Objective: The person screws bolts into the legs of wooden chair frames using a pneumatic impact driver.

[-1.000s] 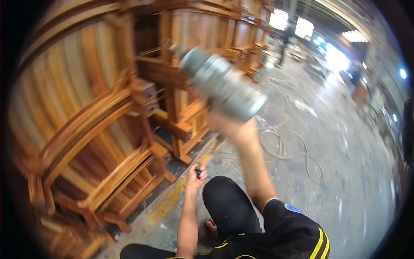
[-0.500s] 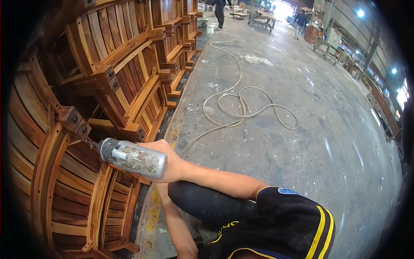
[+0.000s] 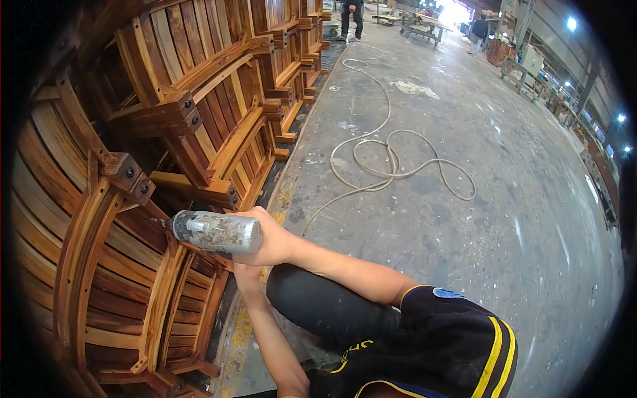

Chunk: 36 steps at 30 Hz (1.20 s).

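So the silver power tool [image 3: 215, 232] is being gripped in the right hand [image 3: 265, 235], fingers closed round it, pretty scuffed and grimy along its body. It's held roughly level, nose pointed at the nearest slatted wooden frame [image 3: 103, 225], and a thin dark bit [image 3: 159, 221] is seated in the nose. The tip is placed just below the wooden block [image 3: 121, 166]; whether any wood is being touched can't be told. Two dark bolts [image 3: 137, 181] are sunk in the end faces at that corner, and similar ones are set in the blocks of the next frame [image 3: 199, 126].

The left hand [image 3: 247, 268] is mostly hidden under the tool, so whether it's open or closed, or whether anything is held in it, can't be told.

More slatted frames are lined up along the left edge of the floor [image 3: 504, 199], next to a worn yellow line [image 3: 242, 331]. A pale hose [image 3: 398, 174] is looped loosely on the concrete, well apart from the frames. One dark-clothed knee [image 3: 332, 308] is bent beside the forearms. Further back, a pale box [image 3: 532, 60] can be spotted, but what's inside can't be made out. Two people [image 3: 352, 16] and a worktop [image 3: 424, 26] are also seen there.
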{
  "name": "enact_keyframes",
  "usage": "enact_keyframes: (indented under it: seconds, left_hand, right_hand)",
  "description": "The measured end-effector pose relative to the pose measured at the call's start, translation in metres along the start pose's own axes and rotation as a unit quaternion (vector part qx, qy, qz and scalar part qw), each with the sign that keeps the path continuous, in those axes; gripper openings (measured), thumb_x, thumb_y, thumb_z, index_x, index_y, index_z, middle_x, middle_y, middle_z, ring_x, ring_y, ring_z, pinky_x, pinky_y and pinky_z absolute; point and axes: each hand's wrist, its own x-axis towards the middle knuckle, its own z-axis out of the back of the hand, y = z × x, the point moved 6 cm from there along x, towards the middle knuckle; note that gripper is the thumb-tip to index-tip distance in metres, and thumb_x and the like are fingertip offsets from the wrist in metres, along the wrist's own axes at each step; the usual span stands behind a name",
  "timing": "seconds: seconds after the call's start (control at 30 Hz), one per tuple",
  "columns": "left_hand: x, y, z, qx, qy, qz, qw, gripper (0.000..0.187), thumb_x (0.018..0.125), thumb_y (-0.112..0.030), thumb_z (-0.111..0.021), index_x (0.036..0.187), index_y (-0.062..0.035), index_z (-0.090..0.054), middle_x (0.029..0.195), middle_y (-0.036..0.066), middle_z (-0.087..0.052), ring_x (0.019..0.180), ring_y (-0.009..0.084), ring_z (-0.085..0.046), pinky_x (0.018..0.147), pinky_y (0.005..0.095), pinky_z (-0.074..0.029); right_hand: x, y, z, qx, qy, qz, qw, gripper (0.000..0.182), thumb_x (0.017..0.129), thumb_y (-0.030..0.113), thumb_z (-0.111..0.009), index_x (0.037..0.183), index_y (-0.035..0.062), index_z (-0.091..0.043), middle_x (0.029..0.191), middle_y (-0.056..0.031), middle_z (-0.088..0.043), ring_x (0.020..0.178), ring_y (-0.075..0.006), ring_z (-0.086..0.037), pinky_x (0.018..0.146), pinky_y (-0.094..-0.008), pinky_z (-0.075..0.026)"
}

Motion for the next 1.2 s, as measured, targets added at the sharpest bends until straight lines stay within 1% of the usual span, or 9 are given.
enact_keyframes:
  seconds: [0.23, 0.3, 0.33, 0.43, 0.5, 0.57, 0.77, 0.93, 1.2]
  left_hand:
    - [0.041, -0.018, 0.032, 0.081, 0.044, -0.013, 0.996, 0.028, 0.092, -0.027, -0.051, 0.107, -0.0037, -0.054, 0.094, 0.006, -0.06, 0.077, 0.0151, -0.058, 0.061, 0.026, -0.046]
    - [0.051, 0.007, 0.055, -0.218, 0.007, 0.243, 0.945, 0.018, 0.091, -0.026, -0.051, 0.094, -0.0079, -0.054, 0.08, 0.003, -0.057, 0.06, 0.015, -0.051, 0.047, 0.0271, -0.038]
    - [0.037, -0.009, 0.033, -0.172, -0.155, 0.246, 0.941, 0.017, 0.091, -0.026, -0.052, 0.085, -0.0105, -0.051, 0.07, 0.001, -0.051, 0.05, 0.0145, -0.041, 0.04, 0.0271, -0.028]
    - [0.032, -0.013, 0.028, -0.208, -0.154, 0.262, 0.93, 0.016, 0.092, -0.026, -0.05, 0.086, -0.0112, -0.052, 0.069, -0.001, -0.052, 0.05, 0.0134, -0.041, 0.039, 0.0259, -0.028]
    - [0.032, -0.015, 0.025, -0.214, -0.155, 0.255, 0.93, 0.017, 0.094, -0.027, -0.05, 0.084, -0.0123, -0.052, 0.066, -0.003, -0.05, 0.047, 0.0117, -0.039, 0.038, 0.0253, -0.027]
    - [0.037, -0.023, 0.016, -0.223, -0.058, 0.226, 0.947, 0.016, 0.094, -0.027, -0.051, 0.088, -0.0132, -0.056, 0.063, -0.005, -0.049, 0.044, 0.0103, -0.037, 0.036, 0.025, -0.026]
    - [0.03, -0.052, -0.008, -0.13, -0.066, 0.16, 0.976, 0.024, 0.09, -0.032, -0.06, 0.095, -0.0084, -0.063, 0.056, -0.004, -0.044, 0.04, 0.0086, -0.036, 0.035, 0.0235, -0.024]
    - [0.019, -0.071, -0.017, 0.102, -0.095, 0.124, 0.983, 0.028, 0.089, -0.031, -0.062, 0.092, -0.0028, -0.062, 0.054, -0.003, -0.043, 0.038, 0.0069, -0.034, 0.035, 0.0218, -0.023]
    - [0.016, -0.054, -0.023, 0.087, -0.077, 0.153, 0.981, 0.029, 0.088, -0.031, -0.063, 0.089, -0.0026, -0.061, 0.052, -0.002, -0.042, 0.037, 0.0074, -0.034, 0.035, 0.0216, -0.022]
  right_hand:
    - [-0.025, -0.022, 0.004, 0.051, 0.031, -0.088, 0.994, 0.036, 0.063, 0.009, -0.072, 0.095, -0.0035, -0.061, 0.079, -0.0119, -0.066, 0.072, -0.0133, -0.064, 0.067, -0.0293, -0.049]
    - [-0.04, -0.042, 0.005, 0.167, 0.007, -0.174, 0.97, 0.033, 0.064, 0.006, -0.071, 0.093, -0.003, -0.061, 0.08, -0.0095, -0.067, 0.073, -0.0123, -0.063, 0.067, -0.0287, -0.049]
    - [-0.041, -0.035, 0.012, 0.125, -0.004, -0.143, 0.982, 0.028, 0.063, 0.002, -0.069, 0.09, -0.0024, -0.062, 0.08, -0.0079, -0.067, 0.074, -0.0114, -0.062, 0.068, -0.028, -0.05]
    - [-0.053, -0.04, 0.027, 0.004, -0.012, -0.137, 0.991, 0.025, 0.062, 0.0, -0.068, 0.087, -0.0021, -0.063, 0.079, -0.0066, -0.067, 0.072, -0.0114, -0.061, 0.069, -0.0279, -0.05]
    - [-0.064, -0.049, 0.032, 0.055, -0.015, -0.188, 0.98, 0.024, 0.061, 0.001, -0.068, 0.085, -0.0017, -0.063, 0.076, -0.0056, -0.065, 0.07, -0.0113, -0.059, 0.067, -0.0281, -0.049]
    - [-0.077, -0.064, 0.034, 0.044, -0.003, -0.208, 0.977, 0.023, 0.061, 0.002, -0.067, 0.083, -0.0005, -0.063, 0.073, -0.0043, -0.064, 0.069, -0.0116, -0.059, 0.066, -0.0277, -0.048]
    - [-0.097, -0.078, 0.041, 0.092, 0.017, -0.259, 0.961, 0.019, 0.062, 0.001, -0.066, 0.081, 0.0015, -0.063, 0.073, -0.0021, -0.063, 0.069, -0.011, -0.058, 0.066, -0.0264, -0.047]
    - [-0.098, -0.075, 0.043, 0.101, 0.029, -0.27, 0.957, 0.017, 0.062, 0.001, -0.065, 0.079, 0.0017, -0.062, 0.073, -0.0014, -0.062, 0.068, -0.0106, -0.057, 0.064, -0.0268, -0.046]
    - [-0.115, -0.077, 0.044, 0.059, 0.003, -0.289, 0.955, 0.016, 0.067, 0.006, -0.068, 0.081, 0.0015, -0.062, 0.068, -0.0034, -0.061, 0.063, -0.0095, -0.054, 0.06, -0.0283, -0.045]
